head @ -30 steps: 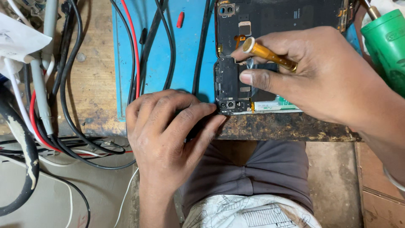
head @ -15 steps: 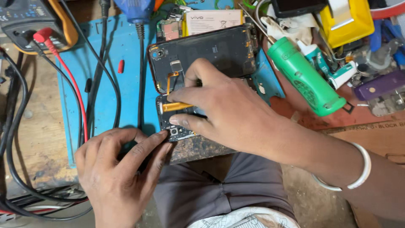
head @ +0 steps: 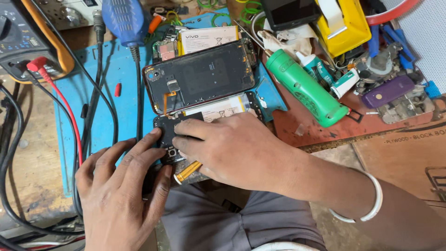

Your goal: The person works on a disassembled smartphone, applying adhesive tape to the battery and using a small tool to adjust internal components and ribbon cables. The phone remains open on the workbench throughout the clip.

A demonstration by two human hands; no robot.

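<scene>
Around the blue mat [head: 111, 79]: opened phones, two [head: 200, 76] [head: 204, 116]; hands, two [head: 118, 195] [head: 232, 148]; green cylindrical tool, one [head: 306, 88]; yellow-handled screwdriver, one [head: 188, 172]; multimeter, one [head: 23, 32]; purple handset, one [head: 388, 90]; white bangle, one [head: 371, 204].

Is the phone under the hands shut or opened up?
Opened up. The phone shows its bare insides beneath both hands, and its dark back cover lies flipped up beside it, joined by an orange ribbon cable.
</scene>
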